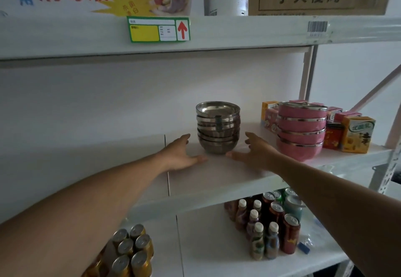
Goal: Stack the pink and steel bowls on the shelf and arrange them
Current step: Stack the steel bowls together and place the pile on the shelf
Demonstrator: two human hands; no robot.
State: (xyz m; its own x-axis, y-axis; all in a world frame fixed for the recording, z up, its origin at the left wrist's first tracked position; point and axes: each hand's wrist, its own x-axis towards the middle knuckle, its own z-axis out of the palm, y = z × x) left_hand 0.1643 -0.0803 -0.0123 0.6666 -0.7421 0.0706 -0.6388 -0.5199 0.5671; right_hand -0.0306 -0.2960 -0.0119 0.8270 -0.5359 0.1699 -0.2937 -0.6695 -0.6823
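Observation:
A stack of several steel bowls (218, 128) stands upright on the white middle shelf (217, 179). To its right stands a stack of several pink bowls (301, 131) with steel rims. My left hand (181, 154) lies spread just left of the steel stack's base, with the thumb near the bottom bowl. My right hand (251, 150) is spread on the right side, fingers pointing at the stack. Neither hand grips a bowl; small gaps show between the fingers and the stack.
Drink cartons (358, 134) and small boxes (268, 115) crowd behind and right of the pink stack. The upper shelf beam (238, 33) carries a green price tag (159, 29). Below are gold cans (130, 252), bottles (258, 233) and red cans (290, 233).

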